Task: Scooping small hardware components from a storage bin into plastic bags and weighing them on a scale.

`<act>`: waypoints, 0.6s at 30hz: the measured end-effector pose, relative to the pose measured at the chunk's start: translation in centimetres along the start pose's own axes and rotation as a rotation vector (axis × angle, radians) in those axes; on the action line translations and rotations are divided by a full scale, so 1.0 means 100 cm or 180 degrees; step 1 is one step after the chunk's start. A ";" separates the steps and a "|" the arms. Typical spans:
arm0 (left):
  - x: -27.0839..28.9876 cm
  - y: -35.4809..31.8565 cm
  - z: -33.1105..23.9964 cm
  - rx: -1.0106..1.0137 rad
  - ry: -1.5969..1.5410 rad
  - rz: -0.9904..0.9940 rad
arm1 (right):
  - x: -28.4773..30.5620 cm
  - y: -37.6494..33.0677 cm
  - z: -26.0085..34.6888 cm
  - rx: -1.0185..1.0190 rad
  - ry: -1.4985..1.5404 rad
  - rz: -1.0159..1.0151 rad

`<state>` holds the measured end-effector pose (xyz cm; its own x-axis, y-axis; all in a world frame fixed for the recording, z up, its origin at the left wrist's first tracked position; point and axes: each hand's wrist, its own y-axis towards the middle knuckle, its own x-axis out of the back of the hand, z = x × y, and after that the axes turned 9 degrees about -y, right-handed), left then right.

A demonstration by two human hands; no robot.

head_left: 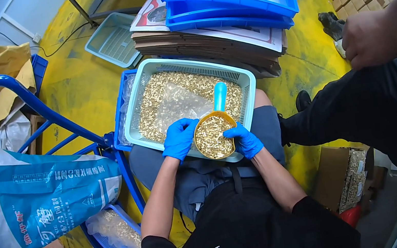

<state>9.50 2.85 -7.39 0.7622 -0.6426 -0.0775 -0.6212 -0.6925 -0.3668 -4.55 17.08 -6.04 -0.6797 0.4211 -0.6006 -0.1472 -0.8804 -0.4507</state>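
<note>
steadying the scoop point(220, 97) of small brassy pieces point(212, 136), centre of the frame: right hand point(244, 141) clasping its rim, left hand point(180, 140) curled alongside, pinch unclear; best held level above the tray point(186, 63)

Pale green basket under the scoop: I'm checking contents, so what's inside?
Small golden pieces, with a clear bag lying on them. They cover the bottom of the basket; the scoop hides some.

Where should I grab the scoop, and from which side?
Probably its blue handle, with your right hand coming from the right: the handle points away from you, slim and uncovered, while the round yellow bowl holds gold-coloured bits.
</note>
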 end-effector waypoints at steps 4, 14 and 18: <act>0.004 -0.005 -0.013 -0.0081 -0.0164 0.0111 | 0.008 0.008 -0.010 -0.0025 0.0180 -0.0054; 0.008 -0.021 -0.046 -0.1012 0.1425 0.0108 | 0.003 0.010 -0.008 0.0327 -0.0174 -0.0144; -0.001 -0.025 -0.041 -0.1258 0.1678 -0.0169 | -0.008 0.006 0.002 0.0263 -0.0092 0.0081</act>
<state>10.23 3.30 -2.66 0.6648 -0.6090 0.4325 -0.6818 -0.7313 0.0181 -4.17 16.19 -5.68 -0.7042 0.3931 -0.5912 -0.1877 -0.9062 -0.3789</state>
